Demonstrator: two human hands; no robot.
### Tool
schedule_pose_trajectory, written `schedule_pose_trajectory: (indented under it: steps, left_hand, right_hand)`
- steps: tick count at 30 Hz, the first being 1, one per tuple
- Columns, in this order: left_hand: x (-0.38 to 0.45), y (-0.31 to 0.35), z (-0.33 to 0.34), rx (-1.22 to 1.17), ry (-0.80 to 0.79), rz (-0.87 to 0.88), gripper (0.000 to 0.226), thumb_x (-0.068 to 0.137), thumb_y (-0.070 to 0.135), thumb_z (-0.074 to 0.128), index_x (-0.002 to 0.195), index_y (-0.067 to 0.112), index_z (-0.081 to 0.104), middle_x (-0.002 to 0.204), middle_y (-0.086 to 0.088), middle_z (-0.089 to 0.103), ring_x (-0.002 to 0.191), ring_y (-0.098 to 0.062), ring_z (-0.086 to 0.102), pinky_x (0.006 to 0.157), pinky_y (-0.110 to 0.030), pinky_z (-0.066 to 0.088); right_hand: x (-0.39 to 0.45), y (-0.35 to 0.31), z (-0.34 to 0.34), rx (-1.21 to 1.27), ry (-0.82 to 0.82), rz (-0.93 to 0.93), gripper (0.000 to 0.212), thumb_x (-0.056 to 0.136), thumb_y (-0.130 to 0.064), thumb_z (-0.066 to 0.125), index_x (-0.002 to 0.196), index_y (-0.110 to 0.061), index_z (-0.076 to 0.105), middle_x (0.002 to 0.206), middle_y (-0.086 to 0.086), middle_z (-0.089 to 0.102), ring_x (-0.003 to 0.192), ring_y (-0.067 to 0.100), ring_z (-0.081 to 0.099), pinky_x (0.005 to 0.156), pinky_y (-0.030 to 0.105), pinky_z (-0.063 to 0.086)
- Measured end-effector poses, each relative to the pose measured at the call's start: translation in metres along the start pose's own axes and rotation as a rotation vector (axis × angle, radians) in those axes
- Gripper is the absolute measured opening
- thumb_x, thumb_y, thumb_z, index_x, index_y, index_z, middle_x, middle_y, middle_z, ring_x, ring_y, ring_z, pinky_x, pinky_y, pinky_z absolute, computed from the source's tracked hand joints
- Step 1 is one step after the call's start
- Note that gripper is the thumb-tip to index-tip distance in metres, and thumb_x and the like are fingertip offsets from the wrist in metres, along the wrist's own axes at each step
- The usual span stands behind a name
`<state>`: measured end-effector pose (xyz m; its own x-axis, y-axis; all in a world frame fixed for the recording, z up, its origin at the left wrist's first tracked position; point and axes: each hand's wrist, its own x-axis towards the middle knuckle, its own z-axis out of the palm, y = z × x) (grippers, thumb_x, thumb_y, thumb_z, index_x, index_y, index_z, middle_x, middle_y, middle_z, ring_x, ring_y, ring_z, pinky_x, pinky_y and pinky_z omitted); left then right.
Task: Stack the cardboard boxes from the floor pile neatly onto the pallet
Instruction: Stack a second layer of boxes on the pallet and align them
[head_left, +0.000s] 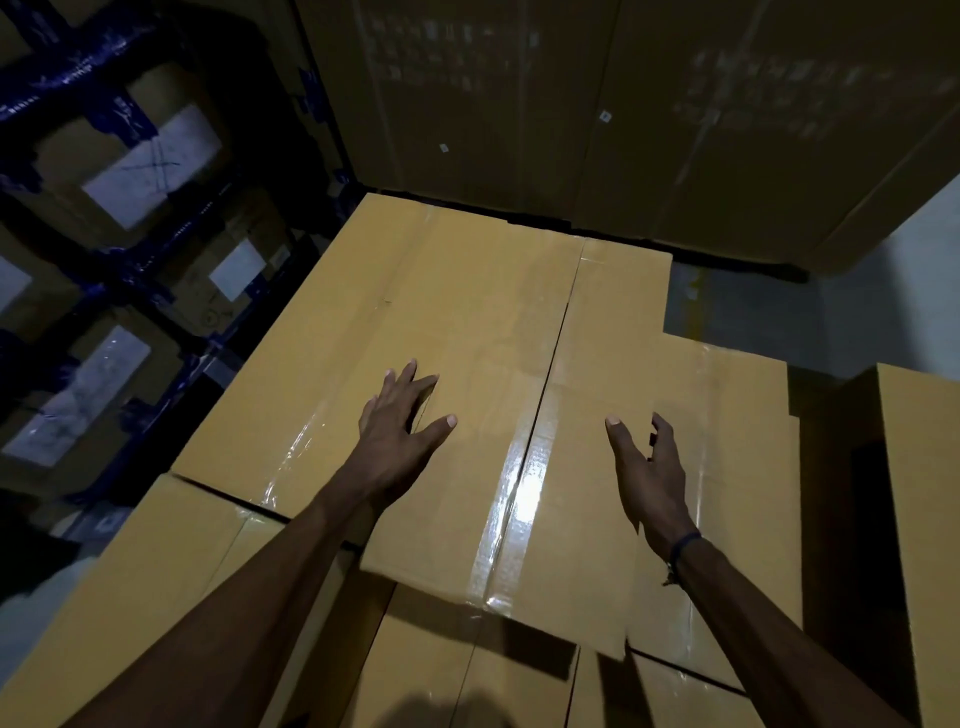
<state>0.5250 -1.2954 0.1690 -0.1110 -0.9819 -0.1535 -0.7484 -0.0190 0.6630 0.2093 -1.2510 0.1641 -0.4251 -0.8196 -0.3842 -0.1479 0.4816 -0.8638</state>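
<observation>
Several tall brown cardboard cartons (649, 104) with faint print stand as a wall along the far edge of the stack, and dark blue racking (104, 291) holding labelled boxes rises at its left edge. One large tan cardboard box (467, 312), sealed along its centre seam with glossy clear tape (511, 499), lies flat on top of lower tan boxes (156, 561), its near corner overhanging them. On its top the left hand (400, 415) rests flat with fingers spread, gripping nothing. Near the right edge, the right hand (647, 462), loosely open with fingers slightly bent, holds nothing; a dark wristband (683, 548) circles its wrist.
</observation>
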Motion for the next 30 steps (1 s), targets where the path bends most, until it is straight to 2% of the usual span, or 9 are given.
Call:
schedule_pose_trajectory:
  steps: [7, 14, 18, 21, 24, 27, 30]
  left_hand:
    - [0.006, -0.006, 0.003, 0.0, 0.04, 0.01, 0.069, 0.09, 0.067, 0.055, 0.152, 0.041, 0.04, 0.171, 0.016, 0.008, 0.158, -0.011, -0.004, 0.126, -0.051, 0.003]
    - [0.006, -0.008, 0.005, 0.0, 0.106, 0.031, 0.053, 0.093, 0.057, 0.066, 0.141, 0.04, 0.052, 0.171, 0.011, 0.015, 0.159, -0.017, 0.003, 0.124, -0.053, 0.006]
    - [0.006, -0.005, 0.003, 0.04, 0.1, 0.02, 0.061, 0.088, 0.065, 0.058, 0.142, 0.037, 0.054, 0.171, 0.007, 0.015, 0.159, -0.021, 0.004, 0.123, -0.054, 0.009]
    - [0.004, 0.001, -0.004, 0.1, 0.048, 0.031, 0.064, 0.093, 0.062, 0.057, 0.149, 0.033, 0.049, 0.172, 0.003, 0.011, 0.159, -0.026, 0.003, 0.123, -0.055, 0.01]
    - [-0.003, 0.0, -0.014, 0.182, -0.085, 0.049, 0.073, 0.093, 0.063, 0.055, 0.158, 0.033, 0.037, 0.172, 0.0, 0.004, 0.159, -0.028, -0.002, 0.124, -0.056, 0.01]
    - [-0.022, -0.007, -0.024, 0.232, -0.177, 0.079, 0.078, 0.092, 0.064, 0.058, 0.159, 0.036, 0.032, 0.172, 0.0, 0.001, 0.159, -0.029, -0.003, 0.125, -0.057, 0.015]
    - [-0.054, -0.011, -0.031, 0.234, -0.219, 0.088, 0.079, 0.092, 0.056, 0.068, 0.16, 0.036, 0.032, 0.172, 0.002, 0.001, 0.159, -0.027, -0.002, 0.125, -0.056, 0.018]
  right_hand:
    - [0.002, 0.004, 0.007, -0.01, 0.017, -0.011, 0.085, 0.09, -0.07, 0.06, 0.158, -0.032, 0.027, 0.162, 0.002, 0.036, 0.146, 0.024, 0.037, 0.116, 0.048, 0.037]
    - [0.0, 0.004, 0.01, -0.001, 0.017, 0.012, 0.088, 0.089, -0.068, 0.062, 0.16, -0.03, 0.026, 0.163, 0.004, 0.036, 0.148, 0.026, 0.036, 0.118, 0.047, 0.034]
    - [-0.005, -0.002, 0.012, -0.04, -0.009, 0.005, 0.089, 0.093, -0.065, 0.059, 0.162, -0.029, 0.017, 0.165, 0.01, 0.031, 0.15, 0.032, 0.032, 0.119, 0.048, 0.031]
    - [-0.016, -0.003, 0.013, -0.079, -0.015, -0.067, 0.09, 0.097, -0.055, 0.061, 0.164, -0.028, 0.006, 0.167, 0.009, 0.026, 0.151, 0.032, 0.029, 0.12, 0.047, 0.03]
    - [-0.035, 0.004, 0.012, -0.168, -0.035, -0.204, 0.086, 0.1, -0.046, 0.062, 0.164, -0.029, 0.007, 0.17, 0.0, 0.02, 0.153, 0.025, 0.025, 0.121, 0.045, 0.028]
    - [-0.053, 0.017, 0.009, -0.264, -0.082, -0.264, 0.079, 0.099, -0.053, 0.058, 0.163, -0.036, 0.014, 0.169, 0.001, 0.022, 0.154, 0.023, 0.022, 0.122, 0.048, 0.028]
    - [-0.073, 0.027, 0.003, -0.301, -0.138, -0.237, 0.077, 0.096, -0.059, 0.059, 0.159, -0.048, 0.016, 0.169, 0.004, 0.022, 0.154, 0.027, 0.022, 0.119, 0.054, 0.032]
